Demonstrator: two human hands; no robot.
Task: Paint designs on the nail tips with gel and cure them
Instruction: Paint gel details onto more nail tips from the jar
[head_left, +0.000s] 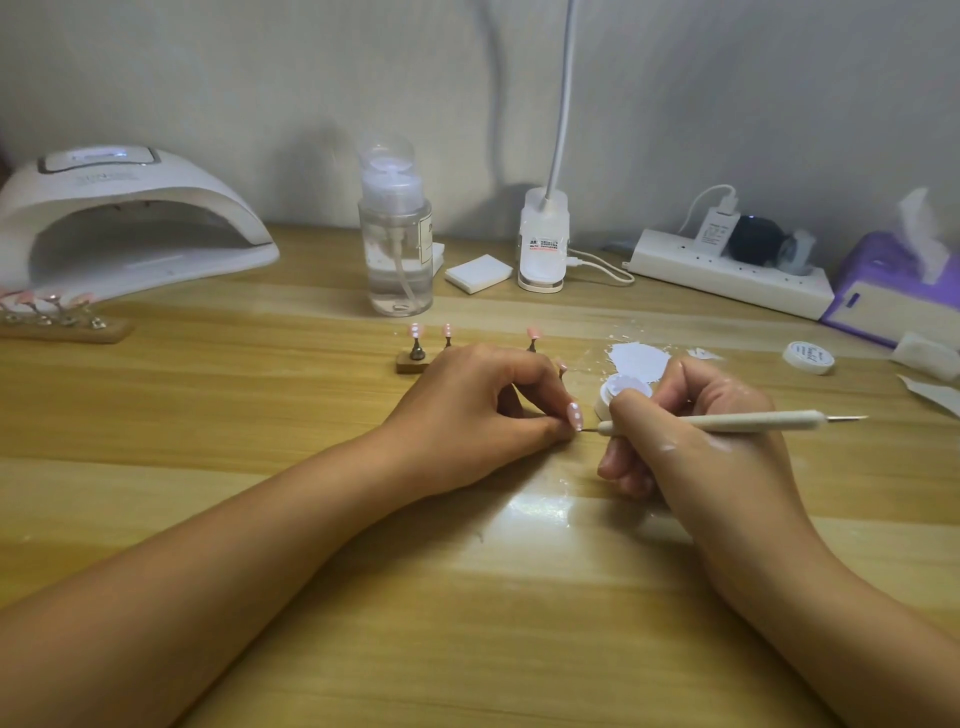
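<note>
Dotting tool's point at a pink nail tip, held over the bench.

The left hand has its fingers curled and pinches a pink nail tip with pale dots at its fingertips, low over the wooden bench. The right hand grips a slim white dotting tool like a pen, its fine metal point meeting the lower edge of the nail tip. An open white gel pot sits just behind the right hand's fingers, and its lid lies well apart to the right. Behind the left hand a small wooden stand carries more pink tips on pegs. The white curing lamp stands at far left, with a second stand of tips before its mouth. A clear pump bottle stands near the wall.
</note>
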